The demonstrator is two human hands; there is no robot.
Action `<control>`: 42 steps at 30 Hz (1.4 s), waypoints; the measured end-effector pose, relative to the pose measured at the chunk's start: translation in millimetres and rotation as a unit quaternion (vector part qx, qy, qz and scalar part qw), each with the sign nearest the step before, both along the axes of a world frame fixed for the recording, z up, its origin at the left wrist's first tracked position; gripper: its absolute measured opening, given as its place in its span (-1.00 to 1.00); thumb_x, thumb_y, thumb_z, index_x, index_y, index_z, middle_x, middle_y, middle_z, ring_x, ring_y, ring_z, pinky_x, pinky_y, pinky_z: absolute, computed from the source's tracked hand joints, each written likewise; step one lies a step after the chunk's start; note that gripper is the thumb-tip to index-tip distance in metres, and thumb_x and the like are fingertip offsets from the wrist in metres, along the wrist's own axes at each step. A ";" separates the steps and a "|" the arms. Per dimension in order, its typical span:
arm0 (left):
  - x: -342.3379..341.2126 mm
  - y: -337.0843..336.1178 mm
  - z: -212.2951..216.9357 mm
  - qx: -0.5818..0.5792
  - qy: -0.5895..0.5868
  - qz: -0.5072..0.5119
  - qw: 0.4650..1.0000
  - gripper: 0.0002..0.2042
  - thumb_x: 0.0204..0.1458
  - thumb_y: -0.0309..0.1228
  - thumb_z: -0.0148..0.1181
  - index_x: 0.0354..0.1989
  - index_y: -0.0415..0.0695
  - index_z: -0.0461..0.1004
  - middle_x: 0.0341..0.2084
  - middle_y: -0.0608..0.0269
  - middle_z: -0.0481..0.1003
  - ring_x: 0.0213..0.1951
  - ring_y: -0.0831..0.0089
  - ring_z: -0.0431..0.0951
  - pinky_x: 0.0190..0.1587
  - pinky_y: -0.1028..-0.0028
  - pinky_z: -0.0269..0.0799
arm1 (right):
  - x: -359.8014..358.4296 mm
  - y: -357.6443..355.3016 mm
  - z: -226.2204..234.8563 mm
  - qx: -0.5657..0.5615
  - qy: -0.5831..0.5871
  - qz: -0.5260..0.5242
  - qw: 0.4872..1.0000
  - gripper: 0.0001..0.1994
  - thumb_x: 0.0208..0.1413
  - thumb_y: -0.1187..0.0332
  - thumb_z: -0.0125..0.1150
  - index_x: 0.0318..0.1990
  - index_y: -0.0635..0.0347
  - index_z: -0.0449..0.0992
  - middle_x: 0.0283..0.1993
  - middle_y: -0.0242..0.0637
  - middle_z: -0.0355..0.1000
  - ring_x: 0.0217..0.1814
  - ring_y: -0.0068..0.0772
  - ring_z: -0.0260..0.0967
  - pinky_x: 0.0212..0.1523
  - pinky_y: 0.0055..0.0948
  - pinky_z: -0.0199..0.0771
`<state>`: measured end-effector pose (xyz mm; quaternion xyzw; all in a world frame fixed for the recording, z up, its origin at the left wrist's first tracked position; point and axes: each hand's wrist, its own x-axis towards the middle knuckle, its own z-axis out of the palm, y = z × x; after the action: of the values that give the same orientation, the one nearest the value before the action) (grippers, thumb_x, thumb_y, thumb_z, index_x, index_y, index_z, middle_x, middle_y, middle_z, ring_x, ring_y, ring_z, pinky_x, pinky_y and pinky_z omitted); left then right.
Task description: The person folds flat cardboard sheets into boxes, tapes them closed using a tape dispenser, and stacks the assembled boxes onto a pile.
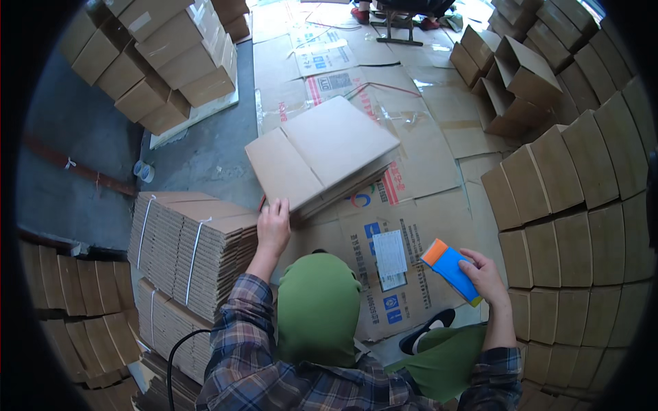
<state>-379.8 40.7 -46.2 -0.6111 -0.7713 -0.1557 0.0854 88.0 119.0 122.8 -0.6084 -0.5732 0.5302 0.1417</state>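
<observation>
In front of me lies a low pile of flattened cardboard boxes (336,147), its top sheet creased across. My left hand (274,229) is at the near left corner of the pile, fingers over the edge of the cardboard; the thumb is hidden. Held in my right hand (485,275) is a flat blue block with an orange end (449,270), tilted above the floor on the right. Its exact kind cannot be made out. A printed white sheet (391,253) lies on the floor cardboard between my hands.
Strapped bundles of flattened boxes (185,240) stand beside my left arm. Cartons (558,233) form a wall on the right. More cartons (171,51) are piled at the far left, and open boxes (514,82) at the far right. A person's feet (360,15) show beyond.
</observation>
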 end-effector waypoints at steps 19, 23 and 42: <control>102.6 12.4 244.9 0.160 -0.134 -0.097 0.973 -0.82 0.11 -0.41 0.05 -0.45 -0.26 0.37 -0.52 -0.07 0.43 -0.41 -0.03 0.48 -0.33 0.12 0.41 | 36.2 -20.2 3.7 0.074 0.040 0.034 0.996 -0.67 0.19 0.29 0.09 0.06 0.20 0.51 -0.10 -0.30 0.52 -0.11 -0.55 0.39 -0.04 -0.52 0.38; 175.3 -46.7 217.7 0.101 -0.204 -0.126 0.966 -0.85 0.04 -0.43 0.11 -0.49 -0.23 0.37 -0.54 -0.05 0.41 -0.46 -0.01 0.47 -0.40 0.14 0.41 | 57.5 -22.3 -16.6 0.166 -0.033 0.090 0.981 -0.69 0.17 0.18 0.10 -0.06 0.14 0.59 -0.20 -0.24 0.58 -0.19 -0.43 0.49 -0.11 -0.44 0.43; 296.4 -142.5 121.8 -0.268 -0.377 -0.218 0.859 -0.72 -0.08 -0.21 0.23 -0.53 -0.22 0.50 -0.54 -0.03 0.53 -0.39 0.04 0.57 -0.31 0.16 0.48 | -28.7 -58.8 -9.3 0.038 -0.369 0.321 0.871 -0.38 -0.08 -0.45 -0.01 -0.23 -0.19 0.68 -0.16 -0.29 0.56 -0.01 -0.27 0.48 0.04 -0.24 0.40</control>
<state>-83.4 -101.7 75.6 -0.6575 -0.6037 -0.1761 -0.4150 59.3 60.3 113.5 -0.5364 -0.7673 0.2611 -0.2353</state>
